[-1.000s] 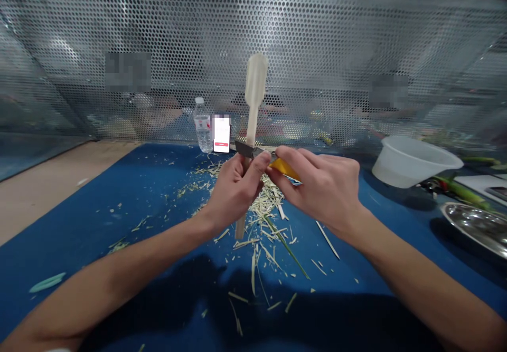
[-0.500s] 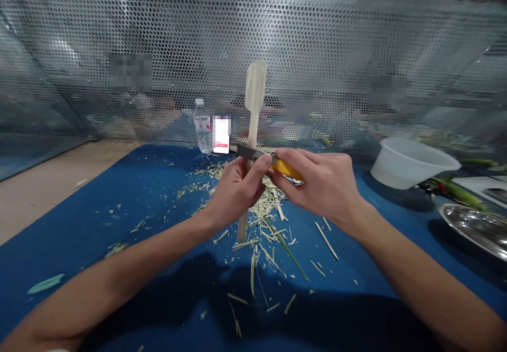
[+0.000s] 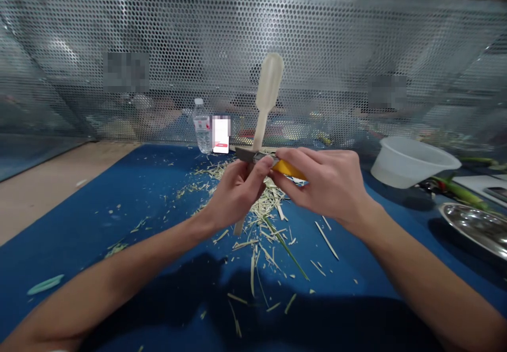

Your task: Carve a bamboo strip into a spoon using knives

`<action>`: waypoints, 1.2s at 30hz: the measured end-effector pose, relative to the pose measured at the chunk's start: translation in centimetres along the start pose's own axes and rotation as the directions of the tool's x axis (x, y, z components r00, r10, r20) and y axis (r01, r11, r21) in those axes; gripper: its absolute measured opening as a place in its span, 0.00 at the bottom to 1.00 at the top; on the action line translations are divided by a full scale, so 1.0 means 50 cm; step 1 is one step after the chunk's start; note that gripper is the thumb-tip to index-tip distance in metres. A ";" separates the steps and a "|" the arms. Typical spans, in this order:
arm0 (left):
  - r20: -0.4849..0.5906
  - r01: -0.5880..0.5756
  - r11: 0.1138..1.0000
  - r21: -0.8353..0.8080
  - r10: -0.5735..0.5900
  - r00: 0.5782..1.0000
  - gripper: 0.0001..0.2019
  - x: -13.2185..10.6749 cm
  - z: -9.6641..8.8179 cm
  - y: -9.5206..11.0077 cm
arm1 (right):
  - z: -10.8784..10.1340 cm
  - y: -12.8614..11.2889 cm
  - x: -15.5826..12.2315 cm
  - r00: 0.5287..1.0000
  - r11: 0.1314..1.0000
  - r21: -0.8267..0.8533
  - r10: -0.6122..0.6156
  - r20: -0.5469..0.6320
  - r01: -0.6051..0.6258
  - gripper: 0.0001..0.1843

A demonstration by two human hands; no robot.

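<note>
With left hand [image 3: 237, 191] wrapped round a wooden spatula [image 3: 270, 83] and right hand [image 3: 328, 180] gripping a yellow utility knife [image 3: 289, 169], holding the blade [image 3: 244, 154] across the spatula's handle by the left thumb, above a mess of shavings [image 3: 273, 199] on the worktop [image 3: 150, 183].

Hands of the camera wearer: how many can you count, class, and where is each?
2: the left hand grips the pale paddle below its wide end; the right hand, beside it, holds the yellow-handled knife.
</note>
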State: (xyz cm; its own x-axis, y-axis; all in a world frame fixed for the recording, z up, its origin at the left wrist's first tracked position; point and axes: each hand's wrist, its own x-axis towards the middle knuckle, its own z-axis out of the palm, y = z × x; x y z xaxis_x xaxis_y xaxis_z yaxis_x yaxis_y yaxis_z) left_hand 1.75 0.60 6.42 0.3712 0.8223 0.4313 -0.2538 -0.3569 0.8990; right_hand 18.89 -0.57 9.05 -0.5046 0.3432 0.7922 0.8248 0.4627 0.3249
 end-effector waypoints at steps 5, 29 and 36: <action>-0.004 0.001 1.000 0.018 -0.001 1.000 0.17 -0.001 -0.003 -0.005 | -0.003 0.008 0.001 0.999 0.999 0.028 -0.021 0.046 0.019 0.14; -0.015 -0.007 0.975 -0.222 0.003 1.000 0.13 0.002 -0.003 0.010 | -0.031 0.041 0.008 0.982 0.981 0.043 0.190 -0.015 -0.189 0.20; -0.014 0.073 0.985 -0.156 -0.076 0.997 0.12 0.002 -0.006 0.014 | -0.040 0.052 0.007 0.990 0.993 0.115 -0.027 0.140 0.011 0.17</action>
State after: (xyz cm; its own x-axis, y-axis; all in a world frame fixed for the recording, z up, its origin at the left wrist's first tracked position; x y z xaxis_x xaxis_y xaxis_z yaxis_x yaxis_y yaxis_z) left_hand 1.38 0.58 7.06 0.3773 0.8530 0.3606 -0.3621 -0.2225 0.9052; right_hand 21.36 -0.88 11.18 -0.5574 0.4416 0.7031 0.7844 0.5575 0.2718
